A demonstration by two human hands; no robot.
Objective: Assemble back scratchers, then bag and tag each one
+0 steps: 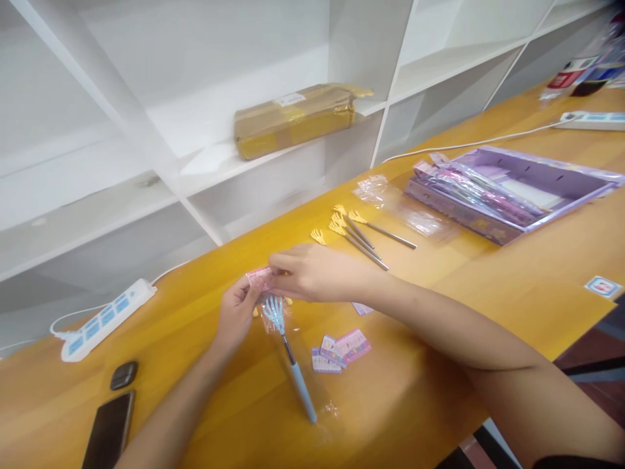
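My left hand (pixel 235 311) is closed, pinching the left end of a small pink printed card (pixel 258 279). The fingers of my right hand (pixel 319 272) are closed on the card's right end, and they hide part of it. Just below the card hangs a light-blue back scratcher (pixel 303 392) in a clear plastic bag (pixel 282 365), claw end up towards my hands and handle towards me. Whether the card is fixed to the bag I cannot tell. To the right of the bag lie several pink and purple cards (pixel 359 345). Beyond my right hand are several yellow-clawed back scratchers (pixel 385 233) with metal rods.
A purple box (pixel 586 176) holding bagged back scratchers (pixel 483 192) stands at the right. Clear bags (pixel 422 220) lie beside it. A power strip (pixel 107 319), a dark case (pixel 124 375) and a phone (pixel 108 430) lie at the left. A cardboard box (pixel 295 120) sits on the shelf behind.
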